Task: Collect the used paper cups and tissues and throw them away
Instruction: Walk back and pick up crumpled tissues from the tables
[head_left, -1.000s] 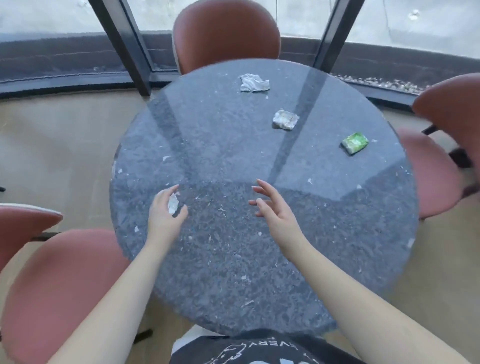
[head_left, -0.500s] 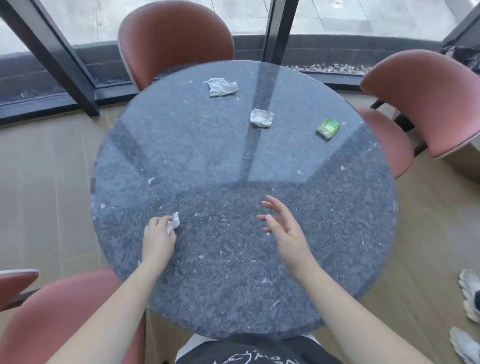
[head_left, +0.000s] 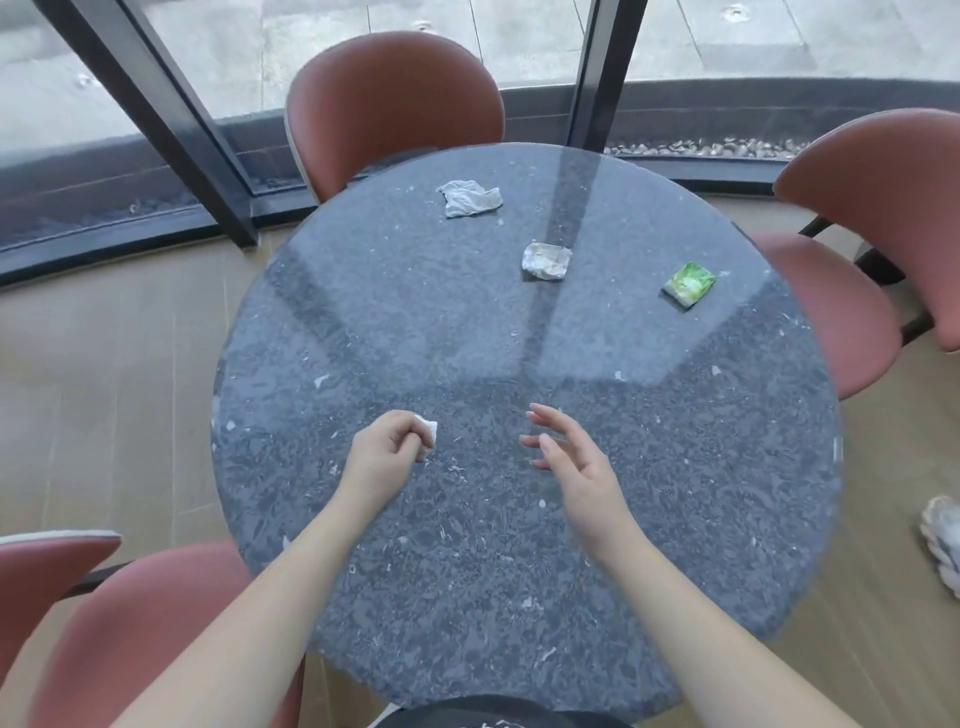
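Over the near part of the round dark stone table (head_left: 467, 597), the person's left hand (head_left: 382, 454) has its fingers curled tight around a small white tissue scrap (head_left: 429, 429), a corner of it poking out past the knuckles. Just to its right, the right hand (head_left: 574, 457) hovers with fingers spread and relaxed, palm turned inward, holding nothing; the two hands sit apart. No container shows anywhere here. Well beyond the right hand's fingertips lies a crumpled white wad (head_left: 545, 261), and off to the right of that, a green packet (head_left: 690, 284). Farthest out, well ahead of the left hand, a flattened crumpled tissue (head_left: 469, 198) rests near the table's far edge, just before a reddish chair (head_left: 395, 104) by the window.
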